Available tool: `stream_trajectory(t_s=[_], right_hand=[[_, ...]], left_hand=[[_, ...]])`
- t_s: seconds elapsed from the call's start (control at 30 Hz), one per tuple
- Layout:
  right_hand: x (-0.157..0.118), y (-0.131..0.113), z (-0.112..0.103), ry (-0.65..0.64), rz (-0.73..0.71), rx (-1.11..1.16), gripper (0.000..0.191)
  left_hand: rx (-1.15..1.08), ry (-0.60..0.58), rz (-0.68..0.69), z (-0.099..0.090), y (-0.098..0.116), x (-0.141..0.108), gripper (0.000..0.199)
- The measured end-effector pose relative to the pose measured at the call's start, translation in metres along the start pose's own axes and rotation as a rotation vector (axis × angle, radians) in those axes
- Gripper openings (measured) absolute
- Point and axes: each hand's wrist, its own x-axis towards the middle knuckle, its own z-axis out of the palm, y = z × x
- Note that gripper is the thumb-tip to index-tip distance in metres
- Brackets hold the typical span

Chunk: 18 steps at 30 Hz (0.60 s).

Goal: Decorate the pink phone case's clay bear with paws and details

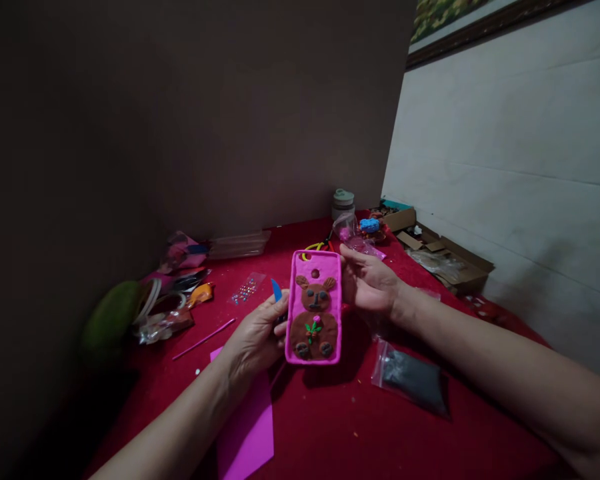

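A pink phone case (334, 270) is held upright above the table, its decorated back facing me. It carries a brown clay bear (310, 327) with dark eyes and paws and a small pink flower on a green stem. My left hand (260, 327) grips the lower left edge, fingers partly hidden behind the case. A blue pointed blade-like piece (277, 289) sticks up by my left thumb; whether that hand holds it too I cannot tell. My right hand (371, 280) holds the upper right edge, its thumb at the corner and its fingertips hidden behind.
On the red tablecloth (350, 440) lie a pink sheet (247, 430), a bag of dark clay (413, 380), a thin pink stick (204, 339) and a gem sheet (249, 289). A bottle (343, 203) and cardboard boxes (460, 267) stand behind and right. Packets (167, 325) lie left.
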Motion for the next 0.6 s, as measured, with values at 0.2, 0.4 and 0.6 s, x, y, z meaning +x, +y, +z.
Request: stream_trajectory(t_s=[0.2, 0.4, 0.6], right_hand=[[-0.006, 0.009, 0.006, -0.039, 0.057, 0.151, 0.037], [-0.014, 0.024, 0.026, -0.093, 0.144, 0.162, 0.039], [-0.017, 0.028, 0.031, -0.114, 0.152, 0.133, 0.038]], left_hand=[[-0.065, 0.066, 0.042, 0.007, -0.003, -0.001, 0.025], [-0.149, 0.129, 0.103, 0.017, -0.004, -0.003, 0.016], [-0.201, 0.146, 0.124, 0.019, -0.004, -0.003, 0.016]])
